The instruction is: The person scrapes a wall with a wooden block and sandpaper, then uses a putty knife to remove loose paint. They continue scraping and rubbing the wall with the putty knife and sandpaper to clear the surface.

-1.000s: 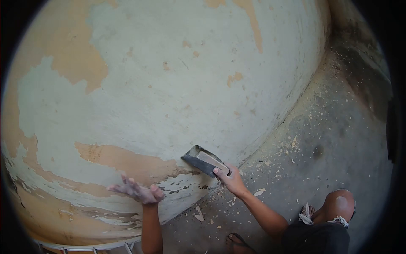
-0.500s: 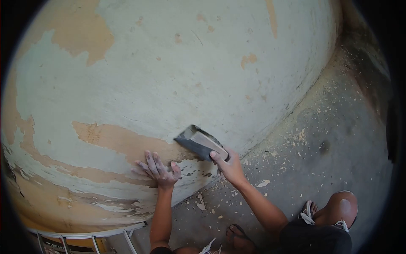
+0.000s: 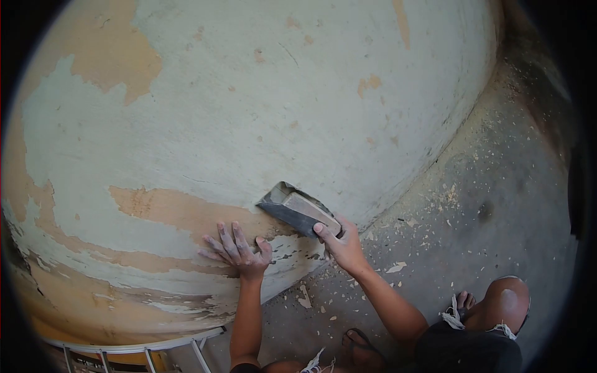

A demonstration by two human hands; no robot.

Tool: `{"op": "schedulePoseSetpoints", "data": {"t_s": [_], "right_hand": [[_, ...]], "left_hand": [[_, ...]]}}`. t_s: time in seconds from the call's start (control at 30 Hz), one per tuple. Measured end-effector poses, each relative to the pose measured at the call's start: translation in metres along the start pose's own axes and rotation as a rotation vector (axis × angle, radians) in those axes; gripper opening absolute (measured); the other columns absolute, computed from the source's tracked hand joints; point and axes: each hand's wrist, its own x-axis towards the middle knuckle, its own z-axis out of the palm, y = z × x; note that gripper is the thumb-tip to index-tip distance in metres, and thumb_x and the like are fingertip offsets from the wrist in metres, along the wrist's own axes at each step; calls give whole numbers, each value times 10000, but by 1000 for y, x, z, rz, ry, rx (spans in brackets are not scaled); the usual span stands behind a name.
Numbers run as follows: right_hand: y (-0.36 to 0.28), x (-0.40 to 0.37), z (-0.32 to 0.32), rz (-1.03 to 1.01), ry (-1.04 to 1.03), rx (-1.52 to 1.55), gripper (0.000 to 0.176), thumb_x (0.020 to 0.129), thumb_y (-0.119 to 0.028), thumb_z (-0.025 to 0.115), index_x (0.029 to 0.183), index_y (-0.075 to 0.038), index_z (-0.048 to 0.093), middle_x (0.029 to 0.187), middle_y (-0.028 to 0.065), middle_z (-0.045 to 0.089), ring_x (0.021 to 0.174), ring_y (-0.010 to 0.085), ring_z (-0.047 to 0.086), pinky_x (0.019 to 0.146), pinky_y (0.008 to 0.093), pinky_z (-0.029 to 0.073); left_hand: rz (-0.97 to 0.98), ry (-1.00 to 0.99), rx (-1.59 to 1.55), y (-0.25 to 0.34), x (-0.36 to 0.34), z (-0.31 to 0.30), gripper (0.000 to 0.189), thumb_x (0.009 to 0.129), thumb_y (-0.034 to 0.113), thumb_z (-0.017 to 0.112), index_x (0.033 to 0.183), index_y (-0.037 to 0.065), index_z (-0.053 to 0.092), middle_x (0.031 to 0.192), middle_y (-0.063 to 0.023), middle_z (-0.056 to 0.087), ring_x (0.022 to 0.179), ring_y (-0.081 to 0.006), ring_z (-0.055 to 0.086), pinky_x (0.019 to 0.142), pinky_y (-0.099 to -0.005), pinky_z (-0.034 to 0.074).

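A large rounded surface [image 3: 261, 118], pale green with bare tan patches, fills most of the view. My right hand [image 3: 343, 247] grips the near end of a sanding block [image 3: 309, 212], a light block in a folded sheet of dark sandpaper. My thumb lies on top of it, while the other fingers are mostly hidden behind. The block rests against the surface at the right end of a tan patch [image 3: 186, 211]. My left hand [image 3: 241, 252], dusty with powder, lies on the surface to the block's lower left, fingers spread and holding nothing.
A metal ladder [image 3: 134, 346] lies along the lower left, below the rounded body. Paint flakes [image 3: 398, 267] litter the grey concrete floor [image 3: 429, 239] at the right. My knee [image 3: 504, 304] and a sandalled foot [image 3: 360, 340] are at the bottom.
The view has shifted slightly, so the surface and ladder sit a little lower and to the right. The sanding block, blurred before, now looks sharper. Both hands keep the same hold and pose.
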Motion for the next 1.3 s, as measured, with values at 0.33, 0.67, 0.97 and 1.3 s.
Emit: {"op": "schedulePoseSetpoints", "data": {"t_s": [0.33,0.67,0.97,1.3], "right_hand": [[2,-1,0,27,27,30,420,894,-416,694,932,-7,609,668,-5,550,533,70,509,470,245,404],[-1,-2,-7,78,10,-10,422,891,-426,696,928,-11,629,658,-6,551,526,68,521,473,241,415],[20,-5,-8,31,12,-37,479,884,-429,702,975,34,621,710,23,581,558,86,525,515,259,430],[38,1,-5,-54,48,-43,435,877,-408,715,912,14,615,695,20,546,580,78,511,499,264,431]], "left_hand": [[19,-12,24,2,5,-1,642,874,341,468,1448,61,405,1535,-199,302,1433,-503,170,1112,-704,7],[9,-3,27,3,4,0,640,882,352,455,1453,67,400,1533,-194,311,1440,-482,171,1117,-698,17],[5,-17,39,1,2,1,636,893,356,446,1463,79,388,1534,-194,311,1438,-483,179,1119,-691,16],[-21,-10,8,2,3,5,616,870,345,456,1432,94,431,1529,-140,316,1434,-478,195,1098,-732,21]]}}
